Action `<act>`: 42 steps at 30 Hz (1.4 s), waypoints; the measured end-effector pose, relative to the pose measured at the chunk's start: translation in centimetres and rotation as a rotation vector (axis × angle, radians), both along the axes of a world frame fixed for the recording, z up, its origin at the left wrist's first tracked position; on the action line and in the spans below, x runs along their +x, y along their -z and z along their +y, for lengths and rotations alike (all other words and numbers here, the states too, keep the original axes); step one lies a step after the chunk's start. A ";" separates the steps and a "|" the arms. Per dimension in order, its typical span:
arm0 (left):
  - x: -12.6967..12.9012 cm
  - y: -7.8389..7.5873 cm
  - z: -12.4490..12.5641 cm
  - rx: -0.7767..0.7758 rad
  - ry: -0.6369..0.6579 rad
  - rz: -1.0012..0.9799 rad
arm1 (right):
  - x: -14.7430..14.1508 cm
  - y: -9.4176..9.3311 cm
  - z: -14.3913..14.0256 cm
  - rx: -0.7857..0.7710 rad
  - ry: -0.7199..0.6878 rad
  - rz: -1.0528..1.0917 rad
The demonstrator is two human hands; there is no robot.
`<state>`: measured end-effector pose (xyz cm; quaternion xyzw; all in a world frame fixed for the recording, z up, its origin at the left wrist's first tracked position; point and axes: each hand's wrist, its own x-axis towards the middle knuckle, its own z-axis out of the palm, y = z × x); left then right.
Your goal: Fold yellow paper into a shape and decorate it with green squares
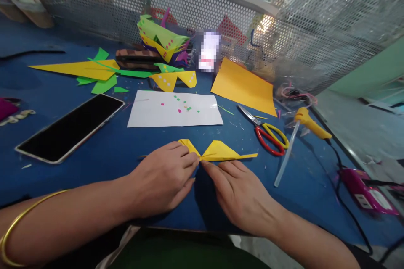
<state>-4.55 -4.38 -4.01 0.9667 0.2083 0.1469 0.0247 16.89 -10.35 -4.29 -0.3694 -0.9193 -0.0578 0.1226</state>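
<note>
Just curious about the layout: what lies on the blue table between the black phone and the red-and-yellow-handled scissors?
In the head view, a white paper sheet dotted with tiny coloured bits lies between the black phone and the red-and-yellow-handled scissors.

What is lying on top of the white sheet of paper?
Small pink, green and orange paper bits dot the white paper sheet; nothing else lies on it. Whatever is beneath the sheet is hidden.

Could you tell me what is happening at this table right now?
A person is pinching a folded yellow paper piece at its narrow middle, left hand and right hand meeting there on the blue table. Scissors, a glue gun, a phone and a white sheet lie nearby.
</note>
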 end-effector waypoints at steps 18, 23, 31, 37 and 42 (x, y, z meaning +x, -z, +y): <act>0.0 0.0 -0.1 0.015 0.002 -0.012 | -1.0 -0.1 0.0 0.104 0.035 -0.053; 0.1 0.0 -0.1 0.012 -0.008 -0.001 | -1.4 -0.4 0.1 0.120 0.029 -0.060; 0.0 0.3 0.0 0.051 -0.012 -0.005 | -1.5 -0.3 -0.1 0.174 0.007 -0.141; -0.1 0.6 0.2 0.086 0.018 0.035 | -1.3 0.1 0.1 0.124 0.028 -0.039; -0.1 0.6 0.2 0.084 0.029 0.075 | -0.1 0.3 -0.1 -0.206 0.246 0.434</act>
